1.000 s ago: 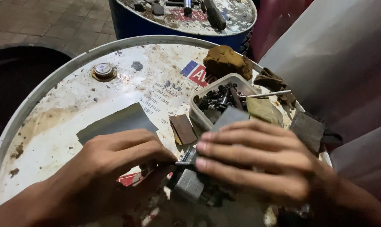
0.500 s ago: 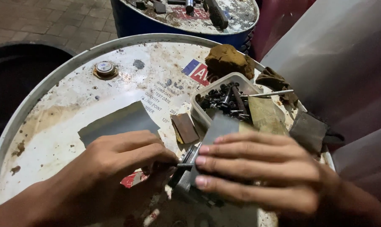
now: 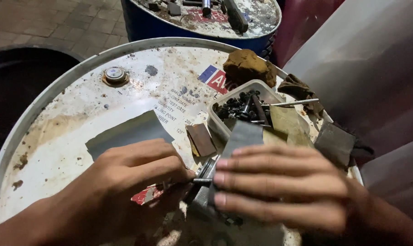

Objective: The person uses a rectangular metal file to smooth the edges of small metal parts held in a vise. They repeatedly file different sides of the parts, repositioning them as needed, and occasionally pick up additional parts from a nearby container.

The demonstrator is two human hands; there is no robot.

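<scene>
Two hands are on the job, both near me over the white drum top (image 3: 60,132). On the left, my left hand (image 3: 133,177) is curled almost shut, thumb and fingertips pinched on a thin metal pin (image 3: 202,180) that pokes out toward the middle. Just right of it my right hand (image 3: 284,182) lies flat, fingers straight and together, pressing a grey sheet strip (image 3: 240,136) down over the grey metal part (image 3: 202,200) that sits at the near edge of the drum; whether it grips anything underneath I cannot tell. To do this well, I judge I should keep the flat hand bearing down evenly so the part cannot rock, and work the pin straight along its own line, not at an angle. Counting from the left: one bung cap (image 3: 114,74) far left, one loose grey sheet (image 3: 129,132), one small brown plate (image 3: 201,139), one clear tub (image 3: 215,120) full of dark screws, too many to count, one brown lump (image 3: 245,66) far behind it, and one blue drum (image 3: 188,25) beyond.
</scene>
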